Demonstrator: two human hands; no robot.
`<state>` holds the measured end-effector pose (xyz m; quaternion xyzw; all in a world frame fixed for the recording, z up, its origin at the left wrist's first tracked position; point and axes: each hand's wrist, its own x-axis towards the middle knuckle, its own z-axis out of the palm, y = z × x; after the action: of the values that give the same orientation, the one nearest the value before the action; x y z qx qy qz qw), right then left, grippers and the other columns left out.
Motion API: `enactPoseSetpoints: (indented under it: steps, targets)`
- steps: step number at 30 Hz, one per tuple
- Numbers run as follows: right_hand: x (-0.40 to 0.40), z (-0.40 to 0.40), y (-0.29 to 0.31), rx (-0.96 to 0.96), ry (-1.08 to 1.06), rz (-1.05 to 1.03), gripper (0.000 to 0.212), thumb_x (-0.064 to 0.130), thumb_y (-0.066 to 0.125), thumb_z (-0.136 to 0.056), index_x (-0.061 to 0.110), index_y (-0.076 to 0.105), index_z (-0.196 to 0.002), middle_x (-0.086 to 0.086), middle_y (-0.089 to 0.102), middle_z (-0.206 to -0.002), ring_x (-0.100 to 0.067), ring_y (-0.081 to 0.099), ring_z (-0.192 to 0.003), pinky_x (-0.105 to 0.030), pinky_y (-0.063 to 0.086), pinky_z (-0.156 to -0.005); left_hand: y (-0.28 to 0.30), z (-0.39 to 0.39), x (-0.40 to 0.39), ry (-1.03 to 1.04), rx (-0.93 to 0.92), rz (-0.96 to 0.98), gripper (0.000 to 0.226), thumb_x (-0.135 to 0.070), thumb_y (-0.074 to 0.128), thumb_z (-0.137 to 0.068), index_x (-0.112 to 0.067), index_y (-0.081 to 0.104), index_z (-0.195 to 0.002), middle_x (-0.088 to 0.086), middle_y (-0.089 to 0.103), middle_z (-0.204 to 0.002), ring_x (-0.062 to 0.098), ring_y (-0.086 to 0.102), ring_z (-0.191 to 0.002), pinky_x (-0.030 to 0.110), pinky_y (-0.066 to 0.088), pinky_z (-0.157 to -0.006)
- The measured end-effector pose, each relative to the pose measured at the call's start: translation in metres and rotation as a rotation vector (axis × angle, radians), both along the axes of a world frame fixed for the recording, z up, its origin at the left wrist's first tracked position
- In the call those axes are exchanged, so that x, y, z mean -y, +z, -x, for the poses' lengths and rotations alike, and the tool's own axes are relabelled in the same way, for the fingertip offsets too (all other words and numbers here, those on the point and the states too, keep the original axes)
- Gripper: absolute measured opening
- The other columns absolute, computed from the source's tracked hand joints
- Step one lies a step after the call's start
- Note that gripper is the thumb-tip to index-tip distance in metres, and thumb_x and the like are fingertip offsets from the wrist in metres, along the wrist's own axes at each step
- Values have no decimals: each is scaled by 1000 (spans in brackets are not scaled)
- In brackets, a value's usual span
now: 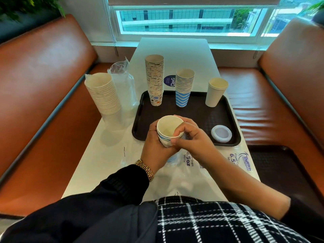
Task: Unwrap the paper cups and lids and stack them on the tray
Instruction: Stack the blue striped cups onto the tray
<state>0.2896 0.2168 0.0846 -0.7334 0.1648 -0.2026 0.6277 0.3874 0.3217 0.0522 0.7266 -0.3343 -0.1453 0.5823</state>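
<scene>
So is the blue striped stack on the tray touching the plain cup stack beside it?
Apart. The head view shows dark tray between the blue striped stack and the plain stack.

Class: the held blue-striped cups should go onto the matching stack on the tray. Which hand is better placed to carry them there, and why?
Probably the left hand: it wraps the held cups from below, while the right hand only pinches their rim. The blue-striped stack stands straight ahead on the tray.

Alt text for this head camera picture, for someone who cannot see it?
Both hands, left hand and right hand, grip a blue-striped cup stack above a dark tray. The tray holds three cup stacks and white lids; a plain cup stack stands left.
</scene>
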Motion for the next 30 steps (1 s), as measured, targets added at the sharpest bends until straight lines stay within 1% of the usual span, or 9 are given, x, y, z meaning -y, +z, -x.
enactPoseSetpoints:
  steps: [4, 6, 10, 14, 15, 18, 21, 27, 30]
  targets:
    - [2, -1, 0, -39, -22, 77, 23, 13, 80, -74, 25, 61, -77, 6, 53, -126, -19, 53, -123, -37, 48, -102, 1, 1, 0, -4, 7, 8, 86, -9, 89, -62, -33, 34, -123, -24, 47, -114, -23, 50, -100, 1, 43, -78]
    - [2, -2, 0, -35, -35, 81, 21, 18, 78, -69, 22, 58, -77, 6, 53, -125, -19, 53, -122, -33, 48, -100, 1, 1, 0, -6, 7, 6, 86, -9, 89, -63, -33, 34, -124, -24, 48, -115, -22, 50, -101, 2, 43, -80]
    - [-1, -3, 0, 8, -42, -3, 16, 23, 72, -66, 27, 59, -75, 2, 54, -129, -19, 52, -124, -32, 48, -99, 2, 2, -1, -3, -4, 18, 82, -12, 89, -62, -34, 37, -121, -24, 51, -113, -18, 54, -99, 4, 44, -78]
    - [6, -7, 12, 152, -17, -68, 20, 26, 77, -64, 32, 61, -74, -3, 59, -127, -24, 56, -121, -42, 49, -99, 2, 3, -1, 8, 3, 17, 79, -21, 91, -60, -42, 38, -115, -19, 57, -114, -9, 59, -100, 9, 47, -81]
    - [9, -9, 18, 189, -10, -100, 23, 24, 78, -64, 26, 60, -78, -3, 61, -122, -22, 60, -115, -41, 51, -96, 1, 3, -1, 13, 13, 9, 80, -24, 91, -60, -43, 37, -116, -17, 58, -114, -6, 61, -100, 10, 48, -81]
    - [20, -15, 40, 271, 36, -180, 23, 8, 73, -71, 12, 52, -81, 5, 65, -89, -9, 64, -85, -24, 52, -75, 1, 3, -1, 20, 16, -9, 82, -27, 91, -60, -40, 36, -119, -14, 59, -114, -5, 61, -99, 8, 47, -80]
    - [29, -22, 57, 290, 35, -160, 22, 9, 72, -72, 14, 53, -82, 4, 63, -81, -9, 61, -78, -21, 49, -71, 1, 3, -1, 15, 8, -10, 82, -26, 91, -60, -39, 36, -119, -17, 57, -114, -9, 59, -99, 5, 45, -80]
    - [62, -52, 91, 442, -120, -172, 20, 8, 68, -72, 12, 50, -81, 11, 57, -66, -1, 53, -63, -14, 42, -64, 0, 3, -2, 25, 24, -2, 80, -23, 92, -59, -43, 38, -116, -17, 56, -116, -10, 58, -101, 5, 45, -80]
    - [101, -81, 99, 407, -300, 10, 28, 26, 77, -69, 18, 53, -81, 2, 58, -77, -8, 56, -74, -24, 47, -72, -1, 2, -2, 20, 23, -7, 81, -24, 92, -59, -41, 38, -118, -21, 51, -120, -13, 53, -107, 3, 41, -85]
